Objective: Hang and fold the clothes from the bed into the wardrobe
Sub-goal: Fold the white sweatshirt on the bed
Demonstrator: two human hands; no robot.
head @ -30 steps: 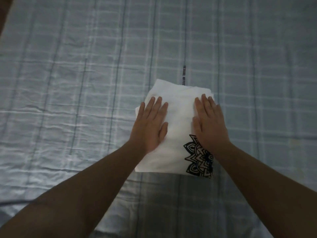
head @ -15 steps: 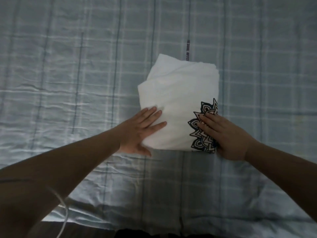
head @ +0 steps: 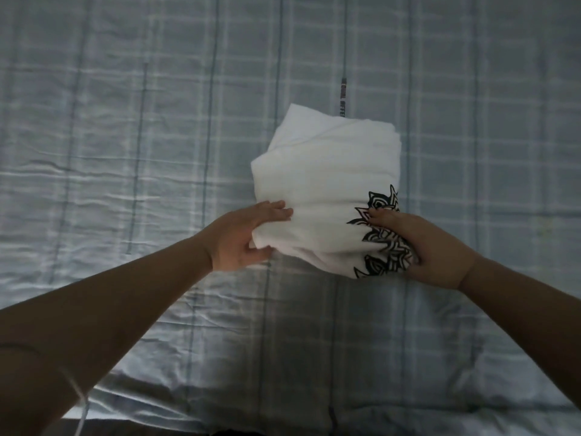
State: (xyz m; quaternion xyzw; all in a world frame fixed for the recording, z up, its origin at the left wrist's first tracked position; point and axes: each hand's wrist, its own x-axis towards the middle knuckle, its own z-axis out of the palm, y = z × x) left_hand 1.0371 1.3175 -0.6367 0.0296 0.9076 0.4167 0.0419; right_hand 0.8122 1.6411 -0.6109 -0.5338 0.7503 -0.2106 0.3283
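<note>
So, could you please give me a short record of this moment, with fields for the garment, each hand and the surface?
garment: folded white garment, black print at its near right corner
left hand: grips the garment's near left edge, fingers on top, thumb beneath
right hand: grips the printed corner
surface: blue checked bed sheet, wrinkled
lifted: cannot tell

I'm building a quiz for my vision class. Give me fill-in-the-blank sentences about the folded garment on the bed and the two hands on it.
The folded garment is ____ in colour.
The right hand grips the corner bearing a ____ print.
The left hand grips the near left corner, its ____ below the edge and its fingers on top.
Missing words: white; black; thumb.
</note>
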